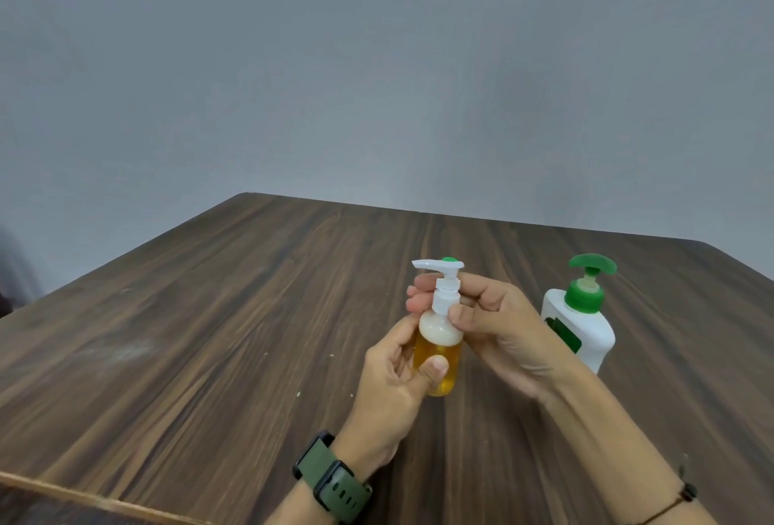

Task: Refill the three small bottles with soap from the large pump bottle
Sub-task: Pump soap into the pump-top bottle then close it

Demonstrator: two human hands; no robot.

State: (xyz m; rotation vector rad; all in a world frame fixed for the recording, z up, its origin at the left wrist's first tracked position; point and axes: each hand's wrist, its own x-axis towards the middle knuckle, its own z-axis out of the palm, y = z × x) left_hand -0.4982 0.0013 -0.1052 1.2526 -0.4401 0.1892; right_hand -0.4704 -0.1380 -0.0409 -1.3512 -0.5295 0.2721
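A small clear bottle (437,350) holds yellow liquid with white foam near its neck. Its white pump top (445,285) sits on the neck. My left hand (393,382) grips the bottle's body from the left, thumb across the front. My right hand (496,327) pinches the white pump collar with thumb and fingers. The large white pump bottle (586,327) with a green pump head stands on the table just right of my right hand. A bit of green (449,259) shows behind the white pump; what it belongs to is hidden. No other small bottles are visible.
The dark wooden table (209,336) stretches left and far, with a few tiny crumbs on it. Its near left edge runs across the bottom corner. A grey wall stands behind. A green watch is on my left wrist and a thin black cord on my right.
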